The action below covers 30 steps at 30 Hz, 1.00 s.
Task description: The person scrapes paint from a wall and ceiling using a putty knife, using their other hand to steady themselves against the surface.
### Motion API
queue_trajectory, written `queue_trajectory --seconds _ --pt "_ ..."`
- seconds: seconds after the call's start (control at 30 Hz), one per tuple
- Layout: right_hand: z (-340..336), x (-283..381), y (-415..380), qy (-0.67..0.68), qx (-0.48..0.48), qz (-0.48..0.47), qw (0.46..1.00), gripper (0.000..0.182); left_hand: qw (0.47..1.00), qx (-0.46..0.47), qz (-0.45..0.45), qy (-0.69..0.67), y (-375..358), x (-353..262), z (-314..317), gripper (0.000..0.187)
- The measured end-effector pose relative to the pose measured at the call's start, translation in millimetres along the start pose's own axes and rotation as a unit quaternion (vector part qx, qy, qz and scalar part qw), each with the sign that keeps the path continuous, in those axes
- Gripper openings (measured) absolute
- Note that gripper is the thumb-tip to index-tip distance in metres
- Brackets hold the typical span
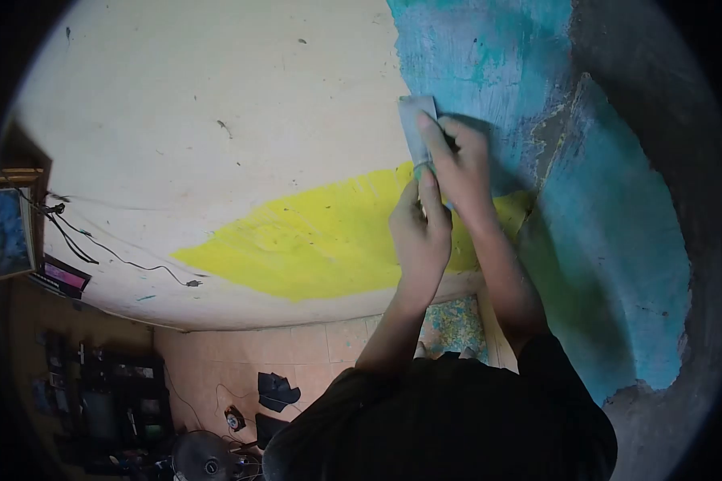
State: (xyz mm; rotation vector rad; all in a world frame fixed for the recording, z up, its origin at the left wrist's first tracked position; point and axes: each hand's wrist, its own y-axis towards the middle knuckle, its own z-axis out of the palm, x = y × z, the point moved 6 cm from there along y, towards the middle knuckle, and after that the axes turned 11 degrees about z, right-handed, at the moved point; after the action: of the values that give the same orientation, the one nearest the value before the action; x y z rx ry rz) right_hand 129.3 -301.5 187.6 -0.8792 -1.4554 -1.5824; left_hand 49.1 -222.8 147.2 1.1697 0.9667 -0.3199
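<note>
A flat metal scraper (411, 114) lies with its blade against the wall, where off-white paint (313, 104) meets exposed blue-green paint (489, 48). My left hand (421, 236) is closed around its handle, which is mostly hidden by the fingers. Higher up, my right hand (464, 160) holds the blade, its thumb along the face and the other fingers curled behind. Bright yellow paint (321, 240) spreads over the wall behind and left of my left hand.
Paint flakes cover the floor patch (457, 321) by my feet. A black cable (148, 260) with a plug hangs along the wall near a framed picture (12, 232). A fan (208, 461) and a dark shelf unit (108, 401) stand lower left. Grey bare patches (634, 72) show at right.
</note>
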Motion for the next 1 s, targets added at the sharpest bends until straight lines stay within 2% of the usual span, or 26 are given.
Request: queue_trajectory --seconds 0.13,0.27,0.33,0.4,0.47,0.53,0.57,0.6,0.67,0.73,0.8,0.87,1.0 --pt "-2.2 14.3 10.1 -0.029 0.014 -0.018 0.999 0.045 0.998 -0.007 -0.029 -0.055 2.9 -6.6 6.4 0.041" --pt "0.6 -7.0 5.9 -0.009 0.008 -0.008 1.0 0.046 1.0 0.001 -0.028 -0.003 2.1 3.6 -0.3 0.042" --pt "5.4 8.0 13.6 0.007 0.007 -0.009 1.0 0.046 0.996 -0.016 0.067 0.053 15.3 -5.1 -1.2 0.041" --pt "5.7 33.2 26.7 -0.004 0.007 -0.077 0.997 0.046 0.999 -0.014 0.048 0.022 24.6 -17.4 1.2 0.041" --pt "3.9 30.3 22.4 0.008 0.018 -0.055 0.998 0.046 0.999 -0.015 0.031 -0.014 20.3 -15.0 1.8 0.041" --pt "2.8 11.2 13.5 -0.026 0.022 -0.055 0.998 0.046 0.998 -0.013 0.055 0.037 7.8 -0.9 -3.3 0.042" --pt "3.9 -1.3 2.0 0.045 0.04 0.024 0.998 0.046 0.997 -0.013 0.063 0.035 5.4 0.5 -1.8 0.042" --pt "3.9 0.5 7.0 0.047 0.04 0.019 0.998 0.046 0.999 -0.021 0.036 0.011 4.2 -1.2 -0.4 0.042" --pt "2.1 7.6 11.4 -0.018 0.008 -0.05 0.999 0.047 1.0 -0.03 0.002 -0.008 4.6 -4.9 -2.0 0.042" --pt "1.8 27.4 17.6 -0.032 0.01 -0.061 0.998 0.046 0.998 0.0 -0.049 -0.047 17.8 -26.1 1.9 0.043" --pt "2.2 31.7 21.4 -0.016 0.026 -0.05 0.998 0.046 0.997 -0.003 -0.049 -0.062 15.4 -20.7 3.6 0.044" --pt "2.2 18.5 14.7 -0.024 0.015 -0.059 0.998 0.047 1.0 -0.01 0.009 -0.012 9.3 -10.3 -0.2 0.044" --pt "5.7 18.9 18.1 -0.01 0.008 -0.034 0.999 0.047 1.0 -0.02 0.013 -0.011 15.5 -16.0 -0.1 0.044"
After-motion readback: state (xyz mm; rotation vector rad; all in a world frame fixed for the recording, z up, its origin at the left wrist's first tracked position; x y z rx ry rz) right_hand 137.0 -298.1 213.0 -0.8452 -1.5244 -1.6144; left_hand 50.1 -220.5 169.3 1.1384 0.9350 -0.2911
